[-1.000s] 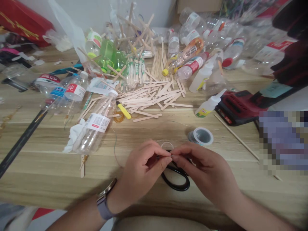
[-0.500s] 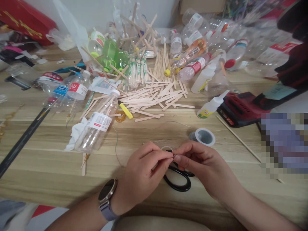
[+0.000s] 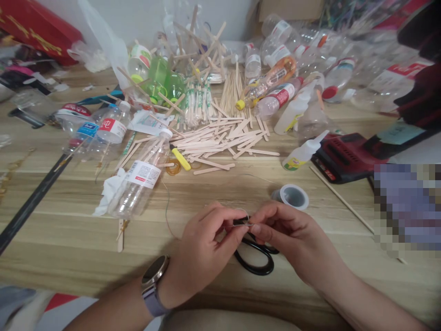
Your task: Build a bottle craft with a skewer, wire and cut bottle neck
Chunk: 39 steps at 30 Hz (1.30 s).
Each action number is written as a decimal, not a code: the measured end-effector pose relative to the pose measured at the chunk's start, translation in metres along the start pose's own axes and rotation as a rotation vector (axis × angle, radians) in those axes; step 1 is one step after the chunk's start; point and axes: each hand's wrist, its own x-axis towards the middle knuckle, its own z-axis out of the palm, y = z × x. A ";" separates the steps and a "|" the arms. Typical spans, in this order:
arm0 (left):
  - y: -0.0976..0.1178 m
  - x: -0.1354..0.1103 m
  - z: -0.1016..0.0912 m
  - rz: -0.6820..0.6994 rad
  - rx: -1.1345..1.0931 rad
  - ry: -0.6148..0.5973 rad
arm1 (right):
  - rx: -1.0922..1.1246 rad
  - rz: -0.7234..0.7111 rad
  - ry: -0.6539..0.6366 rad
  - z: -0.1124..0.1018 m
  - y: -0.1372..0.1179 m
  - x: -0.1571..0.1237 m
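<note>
A thin grey thread (image 3: 241, 225), which could be fine wire, stretches between my hands. My left hand (image 3: 210, 248), with a watch on its wrist, is curled around it; thumb and index tips stand slightly apart, the thread lying against the thumb. Part of its course is hidden behind those fingers. My right hand (image 3: 285, 230) pinches the same thread between thumb and index finger. A small loop of it arcs above the fingertips. Directly beneath both hands lie black-handled scissors (image 3: 258, 269), their blades mostly covered.
A grey spool-like cup (image 3: 294, 196) is beyond my right hand. Left stands a leaning clear bottle (image 3: 139, 184). Farther back are loose wooden sticks (image 3: 220, 142), a yellow-handled tool (image 3: 181, 158), a glue bottle (image 3: 299, 154) and many plastic bottles. A red-black power tool (image 3: 344, 156) is at right.
My left thumb and index tips have parted a little, and more of the thread shows between the hands. My right hand has barely moved.
</note>
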 end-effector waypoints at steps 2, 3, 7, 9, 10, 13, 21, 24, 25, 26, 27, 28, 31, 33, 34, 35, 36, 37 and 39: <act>-0.001 0.001 0.000 -0.032 -0.020 -0.032 | -0.022 0.001 -0.011 0.000 -0.001 0.000; -0.001 0.001 0.000 -0.035 -0.031 -0.046 | -0.029 0.003 -0.014 0.000 -0.001 0.000; -0.002 0.004 -0.001 -0.025 -0.058 -0.053 | -0.039 0.025 -0.031 0.000 -0.002 0.001; -0.002 0.005 -0.002 -0.024 -0.068 -0.069 | -0.030 0.034 -0.041 0.000 -0.001 0.000; -0.002 0.005 -0.002 -0.031 -0.079 -0.082 | -0.024 0.034 -0.044 0.000 -0.001 0.000; -0.003 0.006 -0.003 -0.073 -0.129 -0.120 | -0.025 0.028 -0.055 -0.002 -0.002 -0.001; -0.004 0.004 -0.001 -0.105 -0.161 -0.150 | -0.054 0.010 -0.078 -0.002 -0.001 -0.001; -0.005 0.002 0.001 -0.105 -0.138 -0.150 | -0.055 0.006 -0.081 -0.001 -0.001 -0.002; -0.005 0.001 0.001 -0.107 -0.132 -0.150 | -0.056 0.009 -0.080 0.000 0.000 -0.002; -0.006 0.001 0.002 -0.112 -0.132 -0.152 | -0.052 0.015 -0.075 0.000 0.000 -0.003; -0.006 0.001 0.002 -0.123 -0.140 -0.155 | -0.048 0.020 -0.066 0.001 0.001 -0.003; -0.005 0.001 0.002 -0.140 -0.154 -0.159 | -0.047 0.027 -0.056 0.002 0.001 -0.004; -0.004 0.003 0.002 -0.201 -0.207 -0.168 | -0.070 0.037 -0.024 0.003 0.001 -0.005; -0.003 0.005 0.001 -0.217 -0.224 -0.169 | -0.093 0.047 -0.017 0.003 0.000 -0.005; -0.002 0.005 0.001 -0.212 -0.221 -0.166 | -0.099 0.053 -0.018 0.003 -0.001 -0.005; -0.002 0.006 0.001 -0.197 -0.210 -0.158 | -0.104 0.059 -0.020 0.003 -0.001 -0.005; -0.002 0.006 0.001 -0.176 -0.192 -0.148 | -0.108 0.063 -0.023 0.003 -0.002 -0.005; -0.002 0.006 0.001 -0.150 -0.169 -0.136 | -0.113 0.065 -0.020 0.002 -0.002 -0.005; -0.003 0.006 0.001 -0.106 -0.118 -0.109 | -0.127 0.052 -0.008 0.001 -0.002 -0.005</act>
